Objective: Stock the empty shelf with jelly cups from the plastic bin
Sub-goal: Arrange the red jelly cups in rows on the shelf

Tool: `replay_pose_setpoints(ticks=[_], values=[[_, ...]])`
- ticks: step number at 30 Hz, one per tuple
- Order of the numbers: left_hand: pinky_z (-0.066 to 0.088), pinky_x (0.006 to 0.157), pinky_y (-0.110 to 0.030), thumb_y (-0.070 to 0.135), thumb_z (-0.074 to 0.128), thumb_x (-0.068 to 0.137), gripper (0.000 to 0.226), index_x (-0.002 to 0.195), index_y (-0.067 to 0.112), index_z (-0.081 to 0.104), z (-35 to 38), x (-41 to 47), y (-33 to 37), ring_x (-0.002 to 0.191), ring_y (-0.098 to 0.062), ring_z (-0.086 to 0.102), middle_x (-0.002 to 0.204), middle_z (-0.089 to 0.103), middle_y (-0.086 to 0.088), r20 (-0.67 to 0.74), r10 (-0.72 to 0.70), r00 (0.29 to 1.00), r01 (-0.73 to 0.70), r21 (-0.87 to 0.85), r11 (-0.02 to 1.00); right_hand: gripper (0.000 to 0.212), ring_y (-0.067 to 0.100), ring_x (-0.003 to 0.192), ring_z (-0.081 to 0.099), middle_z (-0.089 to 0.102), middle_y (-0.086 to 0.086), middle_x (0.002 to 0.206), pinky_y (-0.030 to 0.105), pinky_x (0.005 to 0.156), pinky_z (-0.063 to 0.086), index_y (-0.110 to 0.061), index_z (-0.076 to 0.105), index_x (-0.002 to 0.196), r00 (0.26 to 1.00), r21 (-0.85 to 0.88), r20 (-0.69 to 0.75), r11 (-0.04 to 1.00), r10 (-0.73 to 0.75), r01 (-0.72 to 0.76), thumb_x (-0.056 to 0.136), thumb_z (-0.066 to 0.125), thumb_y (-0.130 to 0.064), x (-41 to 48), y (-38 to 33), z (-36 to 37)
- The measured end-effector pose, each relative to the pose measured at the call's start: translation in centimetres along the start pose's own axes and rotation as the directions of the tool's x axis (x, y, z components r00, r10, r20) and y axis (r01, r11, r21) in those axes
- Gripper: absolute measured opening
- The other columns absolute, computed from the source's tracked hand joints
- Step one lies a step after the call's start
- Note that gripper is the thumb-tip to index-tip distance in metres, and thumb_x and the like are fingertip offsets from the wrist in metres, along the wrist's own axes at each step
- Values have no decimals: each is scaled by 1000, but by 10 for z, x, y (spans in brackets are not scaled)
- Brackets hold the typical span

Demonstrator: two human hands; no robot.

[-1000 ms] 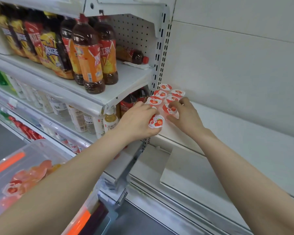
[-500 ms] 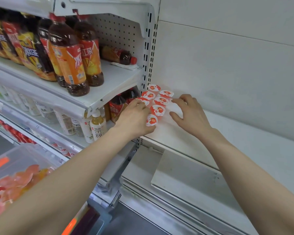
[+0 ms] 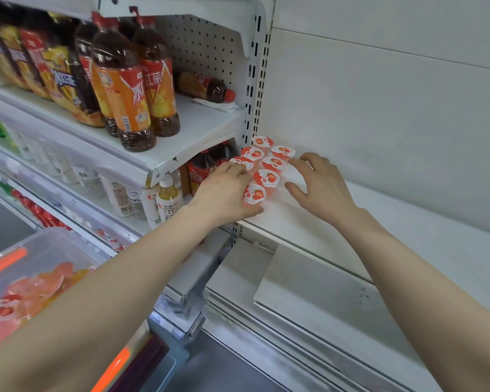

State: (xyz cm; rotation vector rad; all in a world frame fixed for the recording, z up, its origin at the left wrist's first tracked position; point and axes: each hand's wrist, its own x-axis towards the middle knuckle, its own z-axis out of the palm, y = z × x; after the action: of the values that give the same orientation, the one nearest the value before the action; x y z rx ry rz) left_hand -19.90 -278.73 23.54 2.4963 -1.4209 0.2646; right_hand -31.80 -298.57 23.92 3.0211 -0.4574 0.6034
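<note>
Several strawberry jelly cups (image 3: 266, 162) with red and white lids stand in two short rows at the left end of the white shelf (image 3: 379, 230). My left hand (image 3: 227, 193) lies along the left side of the rows. It grips the front jelly cup (image 3: 254, 194), with the thumb curled under it. Just right of the cups is my right hand (image 3: 320, 188), fingers spread and relaxed over the shelf, holding nothing. The clear plastic bin (image 3: 54, 244) at the lower left holds more jelly cups.
Tea bottles (image 3: 130, 89) fill the neighbouring shelf on the left, with smaller bottles (image 3: 167, 202) on the level below. A perforated upright (image 3: 255, 80) divides the two bays. The white shelf runs on to the right, with a lower shelf panel (image 3: 309, 290) beneath it.
My right hand has let go of a cup in the rows and drawn back to the right. My left hand has brought the front cup down onto the shelf behind the others.
</note>
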Motion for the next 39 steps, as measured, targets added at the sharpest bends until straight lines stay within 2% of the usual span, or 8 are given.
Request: replay_pose_setpoints(ticks=[8,12,17,21,27,31,33,39], values=[[36,106,-33,59,48,90,63,138,19,50,-28,-27,-25,132,-20,38,140,49,-1,-93,103,990,-101,29,995,52,35,125,46,52,12,136,44,100,38,-15,50,139,1000,-97,-2,995,-14,13,95,52,-40,-21,-37,-23],[35,106,-34,53,45,92,60,140,18,46,-42,-63,-51,131,-20,39,138,50,-2,-120,156,980,-157,8,988,55,36,119,51,57,13,128,46,95,42,-13,55,133,998,-90,-65,996,-9,3,91,40,-45,-41,-79,-30],[37,106,-39,42,55,92,52,136,13,51,-50,-128,-103,127,-25,42,134,52,-7,-148,161,976,-167,-32,985,47,36,119,50,57,12,126,47,94,42,-12,55,130,990,-78,-138,997,-25,14,91,49,-37,-68,-150,-18],[44,99,-42,37,60,91,48,133,13,55,-39,-190,-163,123,-29,47,130,56,-8,-148,75,986,-81,-37,996,47,36,115,48,55,14,125,46,93,41,-10,54,130,989,-42,-144,998,-45,39,92,46,-36,-92,-216,7],[45,96,-46,31,65,88,44,126,10,61,-4,-294,-257,114,-36,54,122,61,-14,-57,-148,987,144,-73,987,45,35,113,50,57,15,122,43,96,40,-7,57,128,990,75,-16,987,-141,142,92,50,-34,-122,-314,80],[49,92,-48,42,53,92,45,124,13,62,27,-357,-301,112,-37,54,120,61,-12,103,-342,934,349,-60,935,44,36,105,56,59,14,121,44,87,50,-9,58,126,968,172,84,960,-237,220,88,57,-31,-131,-363,126],[47,95,-47,39,58,91,42,124,12,63,40,-379,-319,113,-38,53,119,62,-13,174,-405,898,419,-52,906,46,38,101,60,61,15,117,45,82,53,-10,57,126,942,206,146,940,-304,271,83,68,-23,-127,-380,147],[41,100,-42,33,64,90,42,128,15,60,60,-398,-344,118,-34,49,124,60,-10,265,-495,828,519,-25,854,53,33,103,62,61,9,119,43,80,53,-13,57,129,834,235,377,913,-402,334,79,72,-20,-84,-423,200]])
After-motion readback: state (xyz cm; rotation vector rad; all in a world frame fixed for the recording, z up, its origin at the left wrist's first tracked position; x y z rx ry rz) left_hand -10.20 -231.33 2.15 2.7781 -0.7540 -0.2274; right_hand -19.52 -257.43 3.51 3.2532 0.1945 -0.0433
